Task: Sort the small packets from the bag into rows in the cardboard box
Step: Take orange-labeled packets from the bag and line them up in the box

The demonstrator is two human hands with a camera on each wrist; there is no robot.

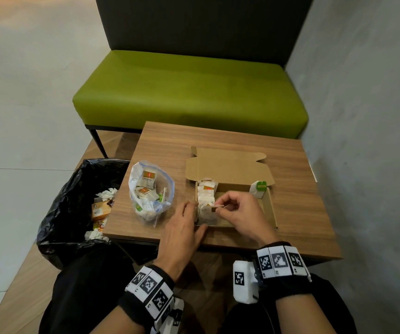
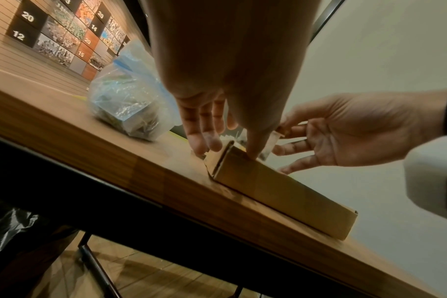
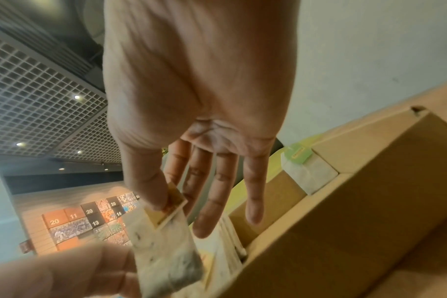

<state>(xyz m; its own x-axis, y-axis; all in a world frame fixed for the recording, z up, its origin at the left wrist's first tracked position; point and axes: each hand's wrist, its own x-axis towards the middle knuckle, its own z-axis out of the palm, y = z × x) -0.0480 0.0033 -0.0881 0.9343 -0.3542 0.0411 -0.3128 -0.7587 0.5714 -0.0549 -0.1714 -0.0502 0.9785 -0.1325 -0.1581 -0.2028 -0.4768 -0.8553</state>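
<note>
An open cardboard box [image 1: 272, 208] [image 2: 281, 191] [image 3: 345, 221] lies on the wooden table [image 1: 218, 141]. A row of small tea-bag packets [image 1: 206, 194] stands along its left side. A single green-tagged packet [image 1: 258, 189] [image 3: 306, 171] leans in the far right corner. My right hand [image 1: 223, 208] [image 3: 171, 199] pinches the orange tag of a tea-bag packet [image 1: 207, 213] [image 3: 163, 252], which hangs at the near end of the row. My left hand [image 1: 195, 216] [image 2: 227, 149] rests on the box's near left corner, straight fingers outside the left wall and thumb on the near wall. The clear plastic bag [image 1: 150, 191] [image 2: 125, 100], with several packets inside, stands left of the box.
A black-lined bin [image 1: 73, 208] with wrappers and tissues stands left of the table. A green bench [image 1: 189, 92] sits beyond the far edge and a grey wall [image 1: 363, 116] runs along the right. The box's lid [image 1: 227, 167] lies open towards the bench.
</note>
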